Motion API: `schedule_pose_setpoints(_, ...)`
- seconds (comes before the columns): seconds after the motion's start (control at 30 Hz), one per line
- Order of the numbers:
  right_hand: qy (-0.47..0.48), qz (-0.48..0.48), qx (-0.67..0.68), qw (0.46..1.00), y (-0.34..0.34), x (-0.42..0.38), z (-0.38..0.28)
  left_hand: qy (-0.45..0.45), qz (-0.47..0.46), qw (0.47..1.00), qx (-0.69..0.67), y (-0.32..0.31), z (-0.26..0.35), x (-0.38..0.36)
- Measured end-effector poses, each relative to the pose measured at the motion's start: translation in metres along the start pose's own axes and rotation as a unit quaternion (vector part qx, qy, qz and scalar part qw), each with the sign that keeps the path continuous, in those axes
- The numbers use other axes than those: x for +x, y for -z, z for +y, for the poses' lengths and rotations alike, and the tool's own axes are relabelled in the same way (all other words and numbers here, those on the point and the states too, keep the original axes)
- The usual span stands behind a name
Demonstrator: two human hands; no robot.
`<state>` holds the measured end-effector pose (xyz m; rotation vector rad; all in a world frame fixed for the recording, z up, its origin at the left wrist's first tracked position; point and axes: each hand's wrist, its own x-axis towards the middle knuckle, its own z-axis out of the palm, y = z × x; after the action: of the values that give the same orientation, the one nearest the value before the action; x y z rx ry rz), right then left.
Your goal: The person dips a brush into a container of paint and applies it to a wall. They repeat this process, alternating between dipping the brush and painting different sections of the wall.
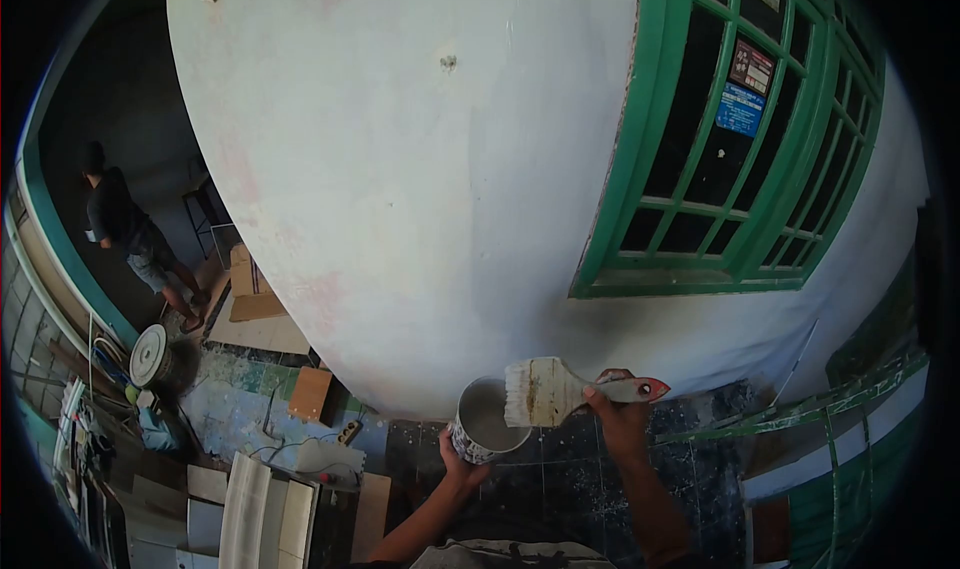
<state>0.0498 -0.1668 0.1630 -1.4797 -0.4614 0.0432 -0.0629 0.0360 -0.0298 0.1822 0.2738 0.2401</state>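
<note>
My left hand (pixel 462 461) is wrapped round the lower side of a patterned paint can (pixel 470 448), whose open top faces up and shows pale content. My right hand (pixel 618 414) grips the handle of a wide, paint-stained brush (pixel 545 392) with a red tip on its handle end. The white bristles point left, over the can's right rim; whether they touch it I cannot tell. Both hands are low in front of a white wall (pixel 400 169) with faint pink patches.
A green-framed window (pixel 625 229) is at upper right. A green metal frame (pixel 800 421) stands at lower right. On the left are a person (pixel 125 219) in a doorway, cardboard (pixel 250 284), a round lid (pixel 149 356), a wooden block (pixel 311 394), a power strip (pixel 349 432) and boards (pixel 245 514).
</note>
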Motion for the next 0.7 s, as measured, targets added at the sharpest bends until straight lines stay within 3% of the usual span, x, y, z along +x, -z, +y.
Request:
schedule_pose_setpoints(0.2, -0.063, 0.044, 0.124, 0.989, -0.022, 0.006, -0.008, -0.005, 0.009, 1.000, 0.016, -0.005, 0.020, 0.003)
schedule_pose_setpoints(0.43, -0.058, 0.048, 0.146, 0.986, -0.055, 0.019, -0.002, 0.017, -0.053, 0.998, 0.021, -0.027, 0.061, 0.003)
schedule_pose_setpoints(0.53, -0.073, 0.049, 0.170, 0.981, -0.070, 0.023, 0.005, -0.038, -0.006, 0.998, 0.050, -0.011, 0.069, 0.017)
schedule_pose_setpoints(0.7, -0.090, 0.049, 0.179, 0.978, -0.088, 0.028, -0.001, -0.013, -0.026, 0.998, 0.053, -0.003, 0.089, 0.023)
